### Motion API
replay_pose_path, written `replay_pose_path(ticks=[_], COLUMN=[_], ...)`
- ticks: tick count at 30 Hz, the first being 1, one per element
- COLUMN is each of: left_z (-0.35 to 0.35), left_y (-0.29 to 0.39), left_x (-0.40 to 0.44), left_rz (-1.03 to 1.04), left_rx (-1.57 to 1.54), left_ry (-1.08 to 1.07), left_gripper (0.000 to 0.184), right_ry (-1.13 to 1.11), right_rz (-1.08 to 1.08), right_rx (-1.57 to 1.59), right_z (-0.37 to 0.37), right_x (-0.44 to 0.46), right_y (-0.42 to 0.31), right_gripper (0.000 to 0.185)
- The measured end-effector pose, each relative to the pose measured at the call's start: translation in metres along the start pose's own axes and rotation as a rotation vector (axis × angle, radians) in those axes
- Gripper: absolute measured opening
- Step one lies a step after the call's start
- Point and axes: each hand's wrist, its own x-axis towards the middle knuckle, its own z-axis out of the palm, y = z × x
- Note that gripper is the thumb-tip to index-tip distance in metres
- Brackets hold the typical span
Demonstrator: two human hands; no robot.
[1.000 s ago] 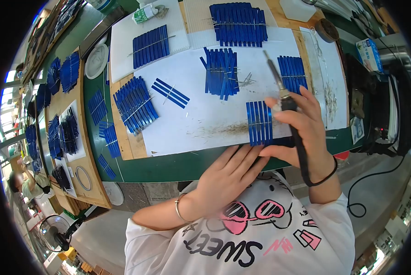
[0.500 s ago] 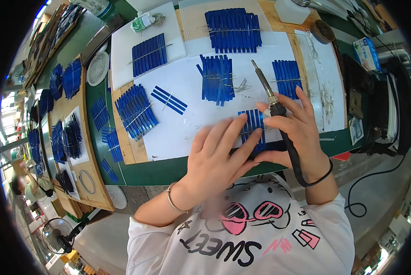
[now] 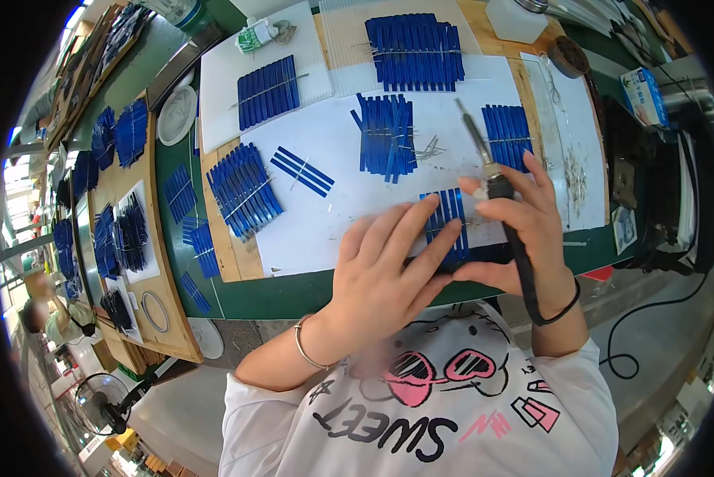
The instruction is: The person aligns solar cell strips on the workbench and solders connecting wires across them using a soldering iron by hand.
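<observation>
My right hand (image 3: 532,238) is closed around a soldering iron (image 3: 478,137), its tip pointing up and left over the white sheet. The black cord runs down from the handle past the wrist. My left hand (image 3: 389,258) lies with outstretched fingers at a small row of blue strips (image 3: 453,208) by the table's front edge. Its fingertips touch the strips' left side and partly cover them. The right thumb reaches the lower end of this row, near the left fingers. Thin wires (image 3: 430,149) lie loose beyond the hands, beside a bundle of blue strips (image 3: 387,137).
More blue strip bundles lie at the back (image 3: 416,54), left (image 3: 244,191) and right (image 3: 508,137). A few joined strips (image 3: 303,171) rest on the white sheet (image 3: 309,230). A small bottle (image 3: 256,36) and round brown tin (image 3: 568,56) stand behind. Another person (image 3: 58,314) is far left.
The view has shifted slightly, so the table things appear a little farther right. Both hands keep nearly the same pose at the strips, and the soldering iron stays in my right hand.
</observation>
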Motion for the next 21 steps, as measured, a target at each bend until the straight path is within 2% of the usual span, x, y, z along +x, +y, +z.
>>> replay_pose_path(ticks=[2,4,5,12,21], left_z=[-0.01,-0.017,-0.018,-0.024,-0.041], left_y=[0.002,0.004,0.005,0.001,-0.054], left_x=[0.006,0.014,0.019,0.029,0.077], left_rz=[-0.041,-0.21,-0.226,-0.261,-0.134], left_rx=[-0.078,-0.232,-0.228,-0.256,0.006], left_ry=[-0.051,-0.116,-0.144,-0.181,-0.064], left_gripper=[0.062,0.077,0.083,0.075,0.073], right_ry=[0.049,0.094,0.138,0.182,0.207], right_rz=[0.028,0.052,0.073,0.09,0.069], right_rx=[0.048,0.099,0.133,0.14,0.121], right_z=[-0.001,0.002,0.004,0.003,0.001], right_x=[-0.007,-0.011,-0.012,-0.012,-0.009], right_y=[0.007,0.011,0.012,0.009,0.007], right_gripper=[0.06,0.058,0.055,0.045,0.04])
